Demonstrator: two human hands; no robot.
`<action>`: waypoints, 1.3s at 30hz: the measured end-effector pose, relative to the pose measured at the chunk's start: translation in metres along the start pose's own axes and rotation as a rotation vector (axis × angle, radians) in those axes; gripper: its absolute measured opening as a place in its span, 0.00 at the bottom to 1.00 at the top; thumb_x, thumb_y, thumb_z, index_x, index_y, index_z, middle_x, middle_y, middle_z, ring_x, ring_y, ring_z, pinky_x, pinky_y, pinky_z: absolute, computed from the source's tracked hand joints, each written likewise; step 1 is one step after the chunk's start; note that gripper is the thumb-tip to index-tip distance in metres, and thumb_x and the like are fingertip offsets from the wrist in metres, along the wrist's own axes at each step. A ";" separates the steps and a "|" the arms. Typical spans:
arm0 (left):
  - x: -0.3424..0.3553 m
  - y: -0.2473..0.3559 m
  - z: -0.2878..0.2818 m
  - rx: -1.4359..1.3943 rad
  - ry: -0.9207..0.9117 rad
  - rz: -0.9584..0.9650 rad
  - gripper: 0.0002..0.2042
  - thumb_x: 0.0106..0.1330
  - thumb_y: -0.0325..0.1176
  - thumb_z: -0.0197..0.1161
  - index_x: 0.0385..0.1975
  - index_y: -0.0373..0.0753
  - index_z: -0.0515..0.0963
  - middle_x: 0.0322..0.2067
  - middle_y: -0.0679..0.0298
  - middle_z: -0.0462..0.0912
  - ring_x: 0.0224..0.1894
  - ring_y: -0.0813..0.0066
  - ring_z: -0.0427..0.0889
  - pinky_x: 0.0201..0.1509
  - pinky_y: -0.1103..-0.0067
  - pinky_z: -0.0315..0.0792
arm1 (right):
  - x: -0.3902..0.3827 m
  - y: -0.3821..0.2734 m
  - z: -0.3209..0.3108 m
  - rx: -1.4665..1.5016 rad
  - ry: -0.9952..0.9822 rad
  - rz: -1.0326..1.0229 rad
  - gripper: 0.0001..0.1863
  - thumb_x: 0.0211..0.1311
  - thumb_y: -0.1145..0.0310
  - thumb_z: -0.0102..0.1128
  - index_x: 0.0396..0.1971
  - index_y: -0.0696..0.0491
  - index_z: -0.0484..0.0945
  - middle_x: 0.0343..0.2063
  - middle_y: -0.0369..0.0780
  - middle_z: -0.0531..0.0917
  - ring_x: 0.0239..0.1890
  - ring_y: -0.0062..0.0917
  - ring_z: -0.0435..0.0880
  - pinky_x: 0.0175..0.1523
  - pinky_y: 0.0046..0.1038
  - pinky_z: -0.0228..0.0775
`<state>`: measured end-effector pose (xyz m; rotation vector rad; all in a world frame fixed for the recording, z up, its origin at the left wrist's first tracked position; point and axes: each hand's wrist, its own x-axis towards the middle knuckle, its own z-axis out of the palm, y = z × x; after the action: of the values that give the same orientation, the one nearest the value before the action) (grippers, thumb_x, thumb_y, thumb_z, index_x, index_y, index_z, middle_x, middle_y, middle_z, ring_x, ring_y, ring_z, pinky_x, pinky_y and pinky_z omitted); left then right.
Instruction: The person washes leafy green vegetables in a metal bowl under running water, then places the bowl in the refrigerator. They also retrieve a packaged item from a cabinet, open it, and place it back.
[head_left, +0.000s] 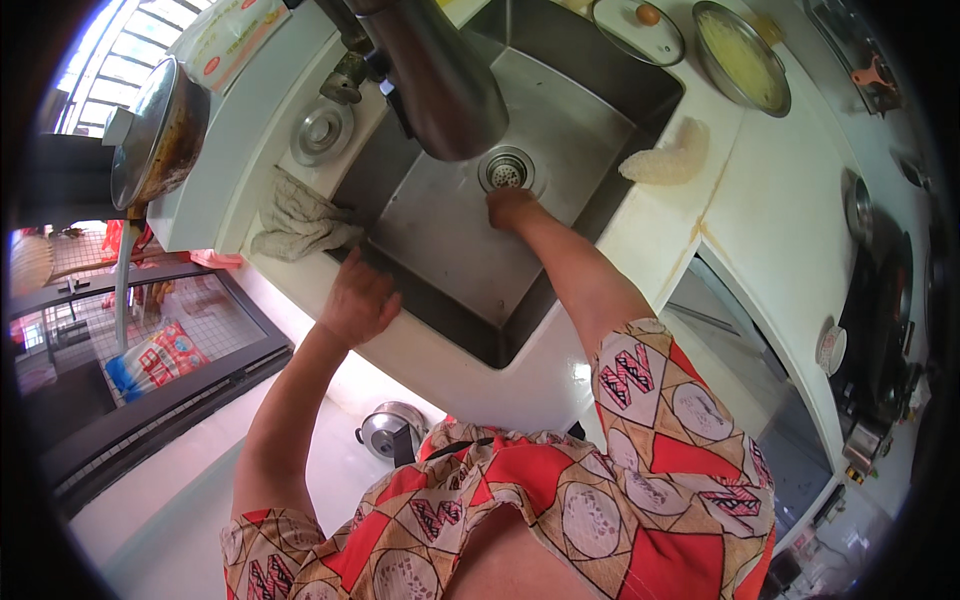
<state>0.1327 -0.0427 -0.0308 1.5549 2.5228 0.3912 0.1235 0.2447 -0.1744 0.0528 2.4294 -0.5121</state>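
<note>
My right hand (512, 207) reaches into the metal sink (470, 250), at the near edge of its round drain (507, 172). Its fingers are curled downward; whatever they may hold is hidden. At the sink's left rim is my left hand (362, 300), fingers apart, with nothing in it. The left fingertips come close to a crumpled grey cloth (300, 215) on the counter. A large dark tap (440, 80) hangs over the sink just beyond the drain.
Right of the sink lie a pale loofah-like scrubber (668, 155), a glass lid (640, 32) and a metal bowl of pale shreds (740, 62). A round metal lid (322, 130) and a glass-lidded pan (160, 135) are at left. A metal pot (392, 432) stands below.
</note>
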 end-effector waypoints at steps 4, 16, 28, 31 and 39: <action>0.002 0.000 0.004 0.051 0.061 0.017 0.07 0.52 0.35 0.59 0.23 0.39 0.74 0.24 0.54 0.73 0.35 0.56 0.74 0.58 0.57 0.60 | -0.047 -0.060 -0.006 -0.010 0.181 -0.252 0.10 0.45 0.73 0.52 0.29 0.56 0.79 0.33 0.46 0.81 0.40 0.39 0.80 0.41 0.37 0.73; 0.009 -0.030 0.018 0.095 0.105 0.103 0.07 0.60 0.31 0.52 0.26 0.35 0.74 0.28 0.53 0.75 0.35 0.49 0.71 0.42 0.61 0.65 | -0.251 -0.152 0.058 0.506 1.120 -0.491 0.11 0.43 0.78 0.55 0.32 0.60 0.74 0.31 0.46 0.75 0.34 0.40 0.77 0.37 0.36 0.74; -0.080 -0.040 0.024 0.339 0.503 -0.568 0.20 0.67 0.42 0.48 0.51 0.31 0.69 0.57 0.47 0.64 0.56 0.52 0.66 0.57 0.63 0.62 | -0.295 0.010 0.261 0.836 0.935 0.371 0.14 0.45 0.76 0.53 0.36 0.56 0.78 0.37 0.46 0.77 0.36 0.38 0.78 0.42 0.32 0.73; -0.195 -0.001 0.034 1.124 -0.224 -0.584 0.26 0.69 0.49 0.42 0.60 0.38 0.61 0.61 0.50 0.59 0.62 0.56 0.61 0.58 0.61 0.62 | -0.274 0.069 0.378 1.044 0.484 0.705 0.16 0.49 0.69 0.51 0.38 0.56 0.78 0.42 0.48 0.77 0.37 0.39 0.80 0.43 0.32 0.74; -0.280 0.167 0.176 0.208 -0.644 -0.841 0.15 0.56 0.30 0.59 0.42 0.33 0.72 0.44 0.53 0.74 0.49 0.57 0.69 0.56 0.66 0.61 | -0.106 0.188 0.533 1.629 0.212 0.965 0.27 0.55 0.60 0.54 0.55 0.52 0.68 0.35 0.45 0.81 0.27 0.30 0.83 0.24 0.28 0.79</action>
<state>0.4477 -0.1966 -0.1509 0.4083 2.4109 -0.4221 0.5528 0.2277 -0.5567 1.8093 1.1977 -1.7701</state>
